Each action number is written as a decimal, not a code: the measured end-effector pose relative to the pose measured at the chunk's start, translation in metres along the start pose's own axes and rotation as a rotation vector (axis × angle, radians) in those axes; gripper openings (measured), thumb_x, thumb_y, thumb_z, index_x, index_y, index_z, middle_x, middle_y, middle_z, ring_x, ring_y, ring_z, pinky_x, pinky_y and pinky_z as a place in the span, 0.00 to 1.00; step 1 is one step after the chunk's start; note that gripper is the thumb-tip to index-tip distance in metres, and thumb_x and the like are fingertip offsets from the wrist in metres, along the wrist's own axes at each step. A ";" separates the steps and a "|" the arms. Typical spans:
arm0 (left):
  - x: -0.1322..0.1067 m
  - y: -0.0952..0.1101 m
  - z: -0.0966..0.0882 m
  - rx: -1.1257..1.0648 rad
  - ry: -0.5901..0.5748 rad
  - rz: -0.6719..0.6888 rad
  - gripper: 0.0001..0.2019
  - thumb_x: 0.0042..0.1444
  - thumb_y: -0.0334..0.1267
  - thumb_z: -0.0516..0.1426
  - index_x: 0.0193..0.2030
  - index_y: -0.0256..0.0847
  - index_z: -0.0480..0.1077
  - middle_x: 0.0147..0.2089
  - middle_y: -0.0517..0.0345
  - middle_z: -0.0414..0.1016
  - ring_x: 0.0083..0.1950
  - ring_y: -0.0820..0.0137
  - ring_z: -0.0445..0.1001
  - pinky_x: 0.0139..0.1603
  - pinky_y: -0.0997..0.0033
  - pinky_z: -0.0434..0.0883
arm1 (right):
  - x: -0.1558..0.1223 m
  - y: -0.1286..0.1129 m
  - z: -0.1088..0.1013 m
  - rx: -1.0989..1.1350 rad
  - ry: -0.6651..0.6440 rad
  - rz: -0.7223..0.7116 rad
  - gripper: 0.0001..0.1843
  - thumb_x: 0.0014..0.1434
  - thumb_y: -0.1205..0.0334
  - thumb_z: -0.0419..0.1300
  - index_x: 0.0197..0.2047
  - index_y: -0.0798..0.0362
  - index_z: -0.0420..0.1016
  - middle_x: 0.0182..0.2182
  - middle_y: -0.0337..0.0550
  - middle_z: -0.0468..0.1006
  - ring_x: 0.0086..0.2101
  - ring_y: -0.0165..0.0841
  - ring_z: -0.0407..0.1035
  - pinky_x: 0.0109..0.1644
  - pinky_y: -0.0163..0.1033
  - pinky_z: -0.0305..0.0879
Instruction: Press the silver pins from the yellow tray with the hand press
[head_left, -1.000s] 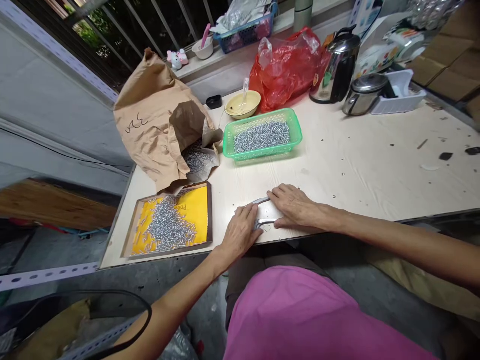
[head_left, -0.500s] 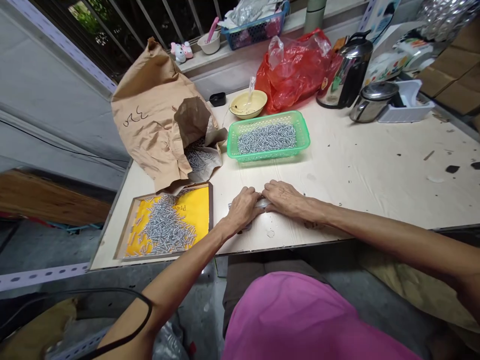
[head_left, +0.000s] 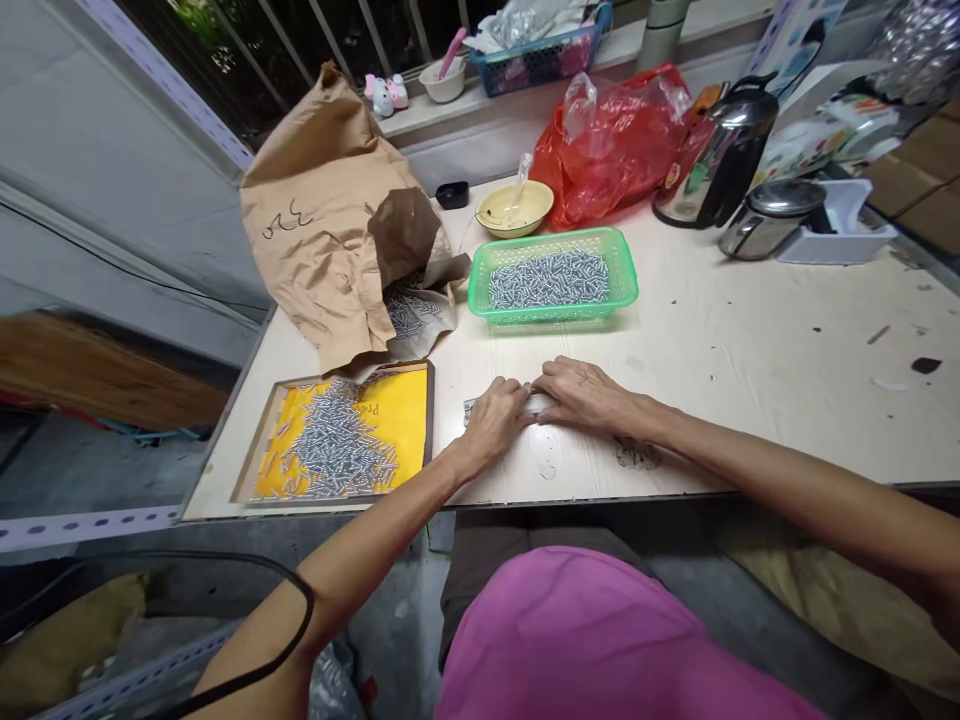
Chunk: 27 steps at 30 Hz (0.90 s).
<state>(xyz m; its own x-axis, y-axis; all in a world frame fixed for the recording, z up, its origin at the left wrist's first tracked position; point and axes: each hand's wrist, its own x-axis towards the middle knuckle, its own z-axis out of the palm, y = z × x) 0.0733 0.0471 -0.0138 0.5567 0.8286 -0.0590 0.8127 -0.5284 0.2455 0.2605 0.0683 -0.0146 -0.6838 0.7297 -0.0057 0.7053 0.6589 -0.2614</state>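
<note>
My left hand [head_left: 495, 420] and right hand [head_left: 581, 395] are pressed together over a small shiny metal piece [head_left: 470, 409] lying flat on the surface [head_left: 750, 340]. It looks hard, thin and slippery; I'd pinch its edges.

Brown paper bag [head_left: 330, 230] with handwritten marks resembling "320", upside down

My left hand [head_left: 496, 415] and right hand [head_left: 581, 393] lie palm-down, fingertips meeting, both forearms stretched forward from my body, fingers curled slightly.
</note>
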 end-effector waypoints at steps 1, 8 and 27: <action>-0.007 0.001 0.004 -0.009 0.036 0.011 0.13 0.60 0.43 0.54 0.47 0.39 0.69 0.47 0.50 0.71 0.49 0.62 0.67 0.45 0.63 0.69 | -0.003 0.001 0.000 0.010 0.019 -0.017 0.23 0.58 0.42 0.56 0.40 0.56 0.72 0.36 0.49 0.72 0.39 0.39 0.63 0.39 0.39 0.55; -0.049 0.035 0.034 -0.029 0.234 0.064 0.08 0.62 0.33 0.50 0.46 0.39 0.68 0.55 0.48 0.66 0.58 0.61 0.63 0.56 0.59 0.67 | 0.000 0.009 0.008 -0.030 0.085 0.026 0.13 0.65 0.60 0.49 0.40 0.55 0.74 0.37 0.49 0.72 0.39 0.37 0.62 0.42 0.40 0.53; -0.106 -0.007 -0.021 -0.291 0.580 -0.348 0.10 0.62 0.33 0.51 0.46 0.40 0.72 0.44 0.52 0.74 0.47 0.68 0.72 0.51 0.64 0.70 | -0.020 -0.072 0.021 0.004 0.026 0.012 0.11 0.66 0.61 0.48 0.39 0.55 0.71 0.37 0.48 0.71 0.38 0.37 0.63 0.41 0.40 0.55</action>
<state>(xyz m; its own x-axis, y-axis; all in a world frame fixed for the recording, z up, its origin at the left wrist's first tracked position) 0.0046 -0.0328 0.0113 0.0283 0.9466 0.3211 0.8021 -0.2132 0.5578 0.2188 0.0023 -0.0162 -0.6698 0.7424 0.0161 0.7129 0.6490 -0.2657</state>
